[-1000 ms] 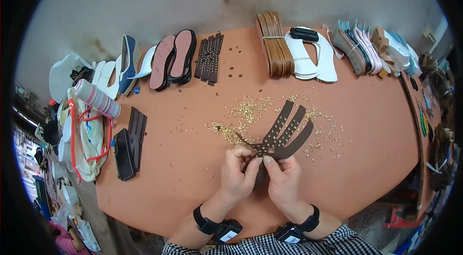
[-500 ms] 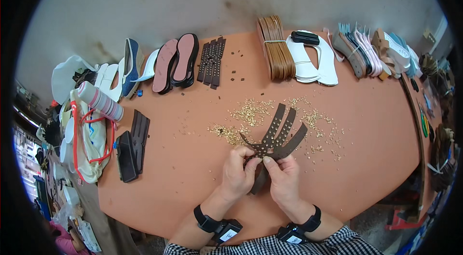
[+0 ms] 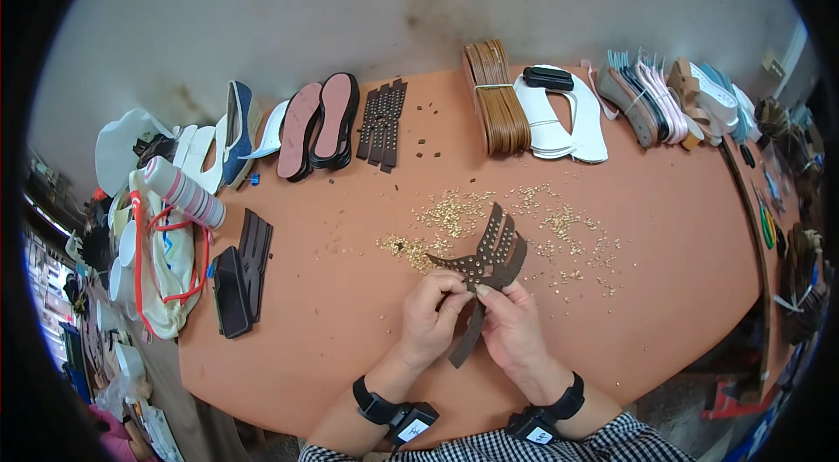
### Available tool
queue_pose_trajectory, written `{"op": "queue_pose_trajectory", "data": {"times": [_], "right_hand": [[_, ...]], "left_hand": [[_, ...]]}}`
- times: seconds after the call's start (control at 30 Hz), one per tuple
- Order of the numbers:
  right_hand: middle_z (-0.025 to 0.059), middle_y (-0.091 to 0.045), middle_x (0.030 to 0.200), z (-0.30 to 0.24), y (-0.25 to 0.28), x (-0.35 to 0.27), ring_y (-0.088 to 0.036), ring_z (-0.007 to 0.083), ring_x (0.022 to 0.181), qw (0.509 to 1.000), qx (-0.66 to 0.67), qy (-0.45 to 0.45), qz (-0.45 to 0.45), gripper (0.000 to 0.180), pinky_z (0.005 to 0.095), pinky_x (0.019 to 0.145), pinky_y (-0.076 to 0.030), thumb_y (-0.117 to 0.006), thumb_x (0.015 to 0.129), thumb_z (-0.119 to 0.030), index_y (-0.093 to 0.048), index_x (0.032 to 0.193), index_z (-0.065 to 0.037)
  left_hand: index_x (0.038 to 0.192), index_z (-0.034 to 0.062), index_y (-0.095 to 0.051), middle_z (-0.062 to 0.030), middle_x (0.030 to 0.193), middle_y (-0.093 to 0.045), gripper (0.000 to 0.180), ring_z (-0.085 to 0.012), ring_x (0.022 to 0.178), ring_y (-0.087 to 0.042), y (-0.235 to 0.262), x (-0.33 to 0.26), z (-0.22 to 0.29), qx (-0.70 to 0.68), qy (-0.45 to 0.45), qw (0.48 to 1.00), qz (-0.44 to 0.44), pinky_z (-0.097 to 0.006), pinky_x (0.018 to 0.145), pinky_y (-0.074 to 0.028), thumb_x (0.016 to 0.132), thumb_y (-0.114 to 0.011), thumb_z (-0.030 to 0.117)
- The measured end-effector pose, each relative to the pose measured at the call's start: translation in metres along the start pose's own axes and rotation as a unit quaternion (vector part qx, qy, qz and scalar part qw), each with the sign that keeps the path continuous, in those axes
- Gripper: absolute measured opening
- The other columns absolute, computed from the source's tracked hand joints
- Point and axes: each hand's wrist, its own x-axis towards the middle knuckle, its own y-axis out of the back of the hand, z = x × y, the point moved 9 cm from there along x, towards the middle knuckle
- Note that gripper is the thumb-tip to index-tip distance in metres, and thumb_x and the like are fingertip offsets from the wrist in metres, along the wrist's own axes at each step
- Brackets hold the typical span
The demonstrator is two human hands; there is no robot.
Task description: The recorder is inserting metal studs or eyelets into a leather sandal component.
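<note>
Between both hands, above the table, is a dark brown studded shoe upper (image 3: 486, 266) cut into several straps with rows of gold studs. My left hand (image 3: 432, 308) pinches its left side, fingers curled. My right hand (image 3: 509, 320) grips it from the right, thumb pressed on the front near the middle. One strap hangs down between the hands. Just beyond the piece, small gold studs (image 3: 454, 214) lie scattered on the table, with more gold studs (image 3: 572, 228) spread to its right. The fingertips behind the piece are hidden.
On the brown table (image 3: 350, 357), a finished studded strap piece (image 3: 382, 125), pink-topped soles (image 3: 335, 117) and a bundle of brown strips (image 3: 497, 99) line the far side. A black tray (image 3: 232, 291) sits left, near a striped thread cone (image 3: 184, 192). More shoe parts (image 3: 660, 99) stand far right.
The shoe upper has turned and tilted in my hands: its fanned straps have drawn closer together, and the lower strap hangs further down. Both hands keep their hold. The whole view has shifted slightly.
</note>
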Motion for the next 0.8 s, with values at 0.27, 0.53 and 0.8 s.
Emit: {"op": "queue_pose_trajectory", "data": {"times": [0.27,0.53,0.8], "right_hand": [[0.0017,-0.059,0.093,-0.019,-0.004,-0.007,-0.054,0.0057,0.079,0.971,-0.184,0.151,0.005,0.017,0.0197,0.067,-0.044,-0.052,0.084,0.002,-0.055,0.1,-0.002],[0.0035,-0.06,0.094,-0.022,-0.005,-0.009,-0.056,0.0075,0.082,0.969,-0.195,0.153,-0.002,0.017,0.0207,0.073,-0.045,-0.053,0.084,0.003,-0.057,0.1,0.001],[0.0044,-0.06,0.097,-0.031,-0.02,-0.014,-0.056,0.0084,0.085,0.951,-0.225,0.208,-0.052,0.018,0.0229,0.075,-0.046,-0.053,0.083,0.003,-0.057,0.101,0.002]], "left_hand": [[0.088,0.0013,-0.047,-0.0054,0.084,-0.053,0.012,-0.0103,0.075,-0.053,-0.001,-0.007,-0.014,-0.125,0.093,0.988,0.011,-0.024,0.066,-0.045,0.081,-0.056,-0.003],[0.094,0.0023,-0.037,-0.0072,0.093,-0.05,0.02,-0.0099,0.084,-0.051,-0.009,-0.006,-0.018,-0.297,0.156,0.942,0.006,-0.023,0.075,-0.044,0.083,-0.053,-0.004],[0.091,0.0036,-0.036,-0.0087,0.096,-0.052,0.021,-0.0111,0.087,-0.053,-0.009,-0.001,-0.012,-0.327,0.171,0.929,-0.003,-0.024,0.077,-0.046,0.082,-0.053,-0.006]]}}
